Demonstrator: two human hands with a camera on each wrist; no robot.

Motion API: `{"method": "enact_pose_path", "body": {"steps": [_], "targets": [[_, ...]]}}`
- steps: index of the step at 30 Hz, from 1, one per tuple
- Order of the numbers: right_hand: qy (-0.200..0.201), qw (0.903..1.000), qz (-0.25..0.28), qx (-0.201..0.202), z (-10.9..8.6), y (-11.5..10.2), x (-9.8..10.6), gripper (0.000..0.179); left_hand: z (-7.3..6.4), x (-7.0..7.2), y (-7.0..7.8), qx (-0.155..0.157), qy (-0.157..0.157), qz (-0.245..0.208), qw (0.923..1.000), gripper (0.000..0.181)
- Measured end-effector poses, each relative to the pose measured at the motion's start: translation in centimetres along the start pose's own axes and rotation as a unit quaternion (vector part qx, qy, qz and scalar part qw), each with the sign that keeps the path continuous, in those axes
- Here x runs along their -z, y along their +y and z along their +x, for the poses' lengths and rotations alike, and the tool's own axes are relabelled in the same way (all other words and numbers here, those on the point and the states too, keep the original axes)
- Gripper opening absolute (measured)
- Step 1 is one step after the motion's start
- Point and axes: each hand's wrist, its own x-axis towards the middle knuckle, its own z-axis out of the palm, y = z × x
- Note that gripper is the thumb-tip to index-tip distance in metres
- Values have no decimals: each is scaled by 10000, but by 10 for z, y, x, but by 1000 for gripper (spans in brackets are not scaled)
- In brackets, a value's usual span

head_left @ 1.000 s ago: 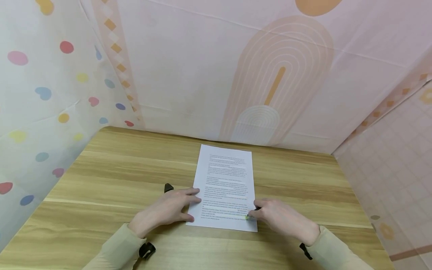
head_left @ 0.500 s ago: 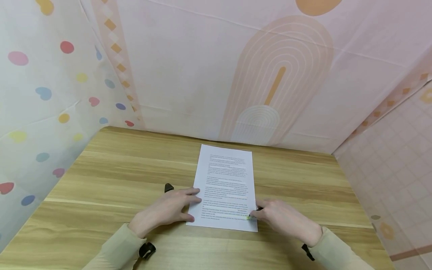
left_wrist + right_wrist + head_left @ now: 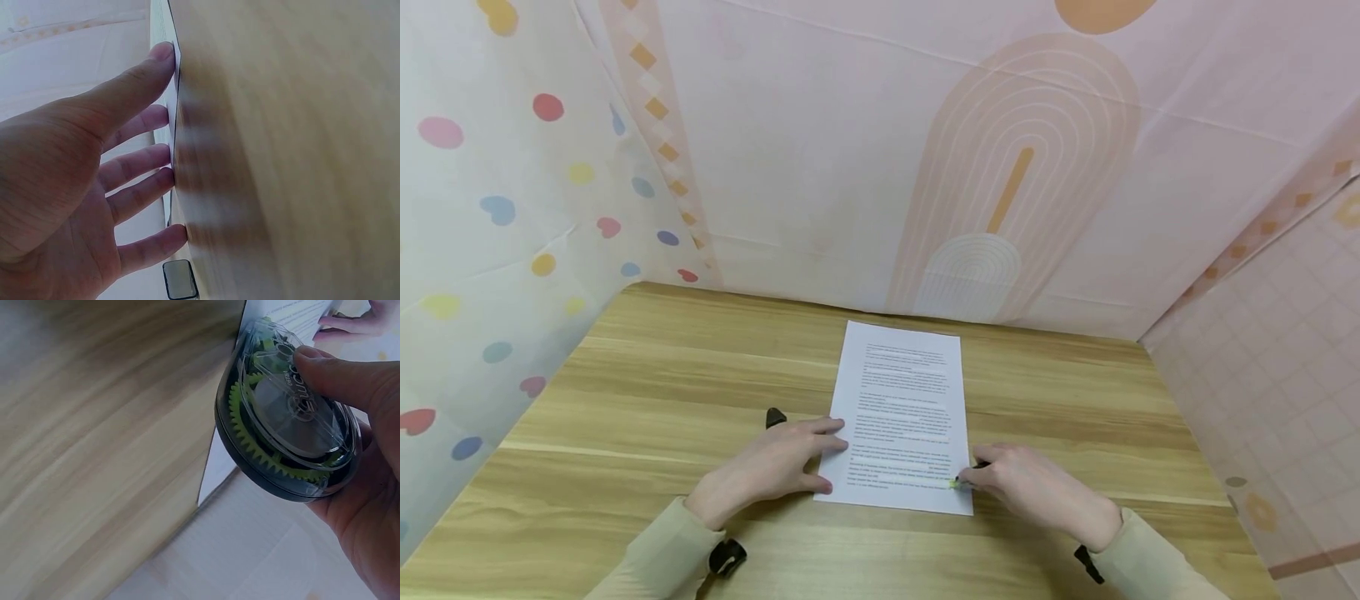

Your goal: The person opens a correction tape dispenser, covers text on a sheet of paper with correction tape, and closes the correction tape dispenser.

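Observation:
A printed sheet of white paper lies on the wooden table. My left hand rests on its lower left edge, fingers spread; in the left wrist view the thumb and fingertips press along the paper's edge. My right hand pinches a correction tape between thumb and fingers at the sheet's lower right. This dispenser has a clear case with green gears inside. Its green tip is right at the end of a text line near the bottom. My palm hides most of it in the head view.
A small black piece lies on the table just beyond my left hand. Patterned cloth walls stand behind the table and at both sides. Black straps circle both wrists.
My right hand has slid slightly to the right with the correction tape along the lower text line. The left hand and the paper have stayed put.

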Motion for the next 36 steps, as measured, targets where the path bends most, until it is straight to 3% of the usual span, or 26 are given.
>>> {"method": "enact_pose_path", "body": {"steps": [7, 13, 17, 25, 30, 36], "targets": [[91, 9975, 601, -362, -14, 6, -6, 27, 1, -1, 1, -16, -29, 64, 10000, 55], [1199, 9791, 1457, -754, -27, 11, -15, 35, 2, -1, 2, -211, 104, 339, 9991, 54], [1811, 9679, 1482, -918, -29, 12, -20, 37, 1, -1, 3, -276, 180, 532, 9980, 54], [2451, 9522, 1574, -914, -22, 8, -26, 39, -3, 3, 9, -247, 210, 766, 9965, 48], [2657, 9459, 1697, -767, -15, 5, -26, 41, -7, 6, 13, -386, 290, 851, 9952, 42], [2730, 9400, 1856, -868, -8, 0, -28, 40, -8, 7, 11, -519, 377, 650, 9958, 38]]}}
